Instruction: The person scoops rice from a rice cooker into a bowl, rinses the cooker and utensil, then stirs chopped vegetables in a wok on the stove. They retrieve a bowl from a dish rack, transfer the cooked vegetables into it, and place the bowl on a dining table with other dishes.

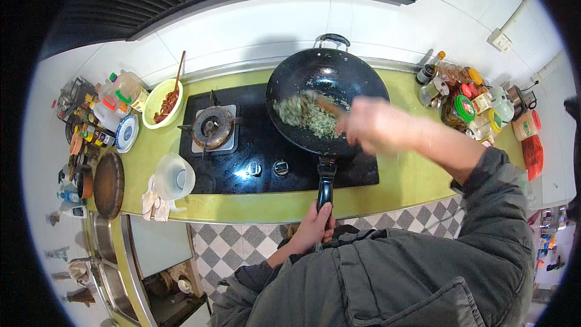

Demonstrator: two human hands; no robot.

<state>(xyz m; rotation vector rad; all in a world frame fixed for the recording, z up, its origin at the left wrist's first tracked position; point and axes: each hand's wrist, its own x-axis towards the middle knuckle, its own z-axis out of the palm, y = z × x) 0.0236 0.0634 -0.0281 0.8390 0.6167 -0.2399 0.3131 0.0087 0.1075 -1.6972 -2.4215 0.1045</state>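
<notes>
A large black wok (290,79) sits on the right side of the stove. My left hand (315,224) is wrapped round the wok's black handle (327,183) near the counter's front edge. Over the wok, my right hand (375,124) grips a wooden spatula (328,106), blurred by motion. The spatula's tip reaches into chopped pale green food (321,122) in the wok. Part of that food is heaped and smeared at the left of the wok; small bits cling to its wall.
Left of the wok is a bare gas burner (213,128). A yellow-green bowl (156,94) of reddish-brown food with a wooden utensil stands behind it, a translucent tub (175,177) and gloves (155,206) in front. Jars and bottles (465,108) crowd the right; a round wooden board (109,185) is far left.
</notes>
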